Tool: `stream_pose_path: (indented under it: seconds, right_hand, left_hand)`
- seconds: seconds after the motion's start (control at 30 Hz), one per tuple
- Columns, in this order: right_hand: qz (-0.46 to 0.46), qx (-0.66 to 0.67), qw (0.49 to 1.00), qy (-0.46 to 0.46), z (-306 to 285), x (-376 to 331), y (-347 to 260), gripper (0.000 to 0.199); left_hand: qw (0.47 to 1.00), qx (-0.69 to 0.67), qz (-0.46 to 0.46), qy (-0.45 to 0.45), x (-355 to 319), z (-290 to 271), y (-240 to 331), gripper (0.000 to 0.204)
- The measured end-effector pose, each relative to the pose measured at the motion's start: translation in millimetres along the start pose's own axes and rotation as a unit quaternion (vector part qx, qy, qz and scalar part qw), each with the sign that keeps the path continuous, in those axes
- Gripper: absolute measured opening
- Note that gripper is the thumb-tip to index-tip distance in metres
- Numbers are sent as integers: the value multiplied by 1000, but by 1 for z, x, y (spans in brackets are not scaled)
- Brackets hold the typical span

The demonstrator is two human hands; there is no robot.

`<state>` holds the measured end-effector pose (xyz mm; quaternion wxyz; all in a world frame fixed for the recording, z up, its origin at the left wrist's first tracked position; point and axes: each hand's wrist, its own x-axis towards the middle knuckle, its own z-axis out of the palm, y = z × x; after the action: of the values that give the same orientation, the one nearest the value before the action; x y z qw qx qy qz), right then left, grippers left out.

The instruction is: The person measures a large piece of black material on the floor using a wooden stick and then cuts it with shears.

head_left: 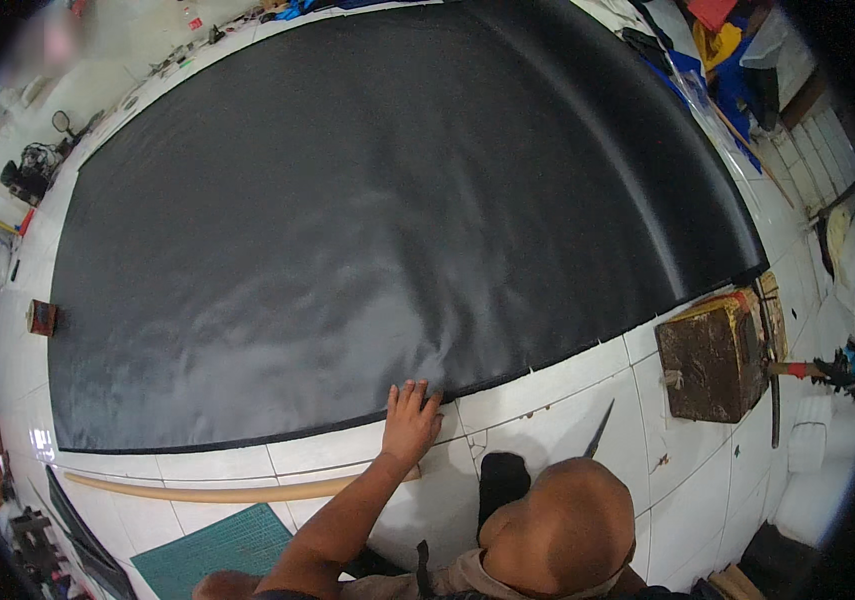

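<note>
A wide black sheet (327, 200), smooth and slightly shiny like vinyl or leatherette, is spread over the white tiled floor. Its right side rises in a long rounded fold. My left hand (410, 425) lies palm down on the near edge of the sheet, fingers apart and holding nothing. Small wrinkles run across the material just beyond the fingertips. Beside my bent right knee (577, 520) a narrow pointed blade (600, 428) shows on the floor side; its other end is hidden by the knee. My right hand is out of sight.
A long pale wooden strip (217, 493) and a green cutting mat (217, 553) lie at the near left. A worn wooden block (712, 360) stands against the sheet's near right corner. A small block (42, 318) sits at its left edge. Clutter lines the walls.
</note>
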<state>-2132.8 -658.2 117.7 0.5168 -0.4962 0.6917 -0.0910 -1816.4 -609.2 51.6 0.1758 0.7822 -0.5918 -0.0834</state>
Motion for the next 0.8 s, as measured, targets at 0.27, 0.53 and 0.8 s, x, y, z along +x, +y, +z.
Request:
stream_pose_path:
  seconds: [0.27, 0.53, 0.8]
  right_hand:
    - [15, 75, 980, -182, 22, -1, -17, 39]
    - [31, 139, 941, -306, 36, 26, -37, 36]
    - [26, 139, 919, -367, 74, 25, -40, 36]
  left_hand:
    - [999, 14, -2, -45, 14, -20, 12, 25]
    - [994, -68, -85, -33, 26, -20, 11, 12]
    - [990, -105, -96, 0, 25, -23, 15, 16]
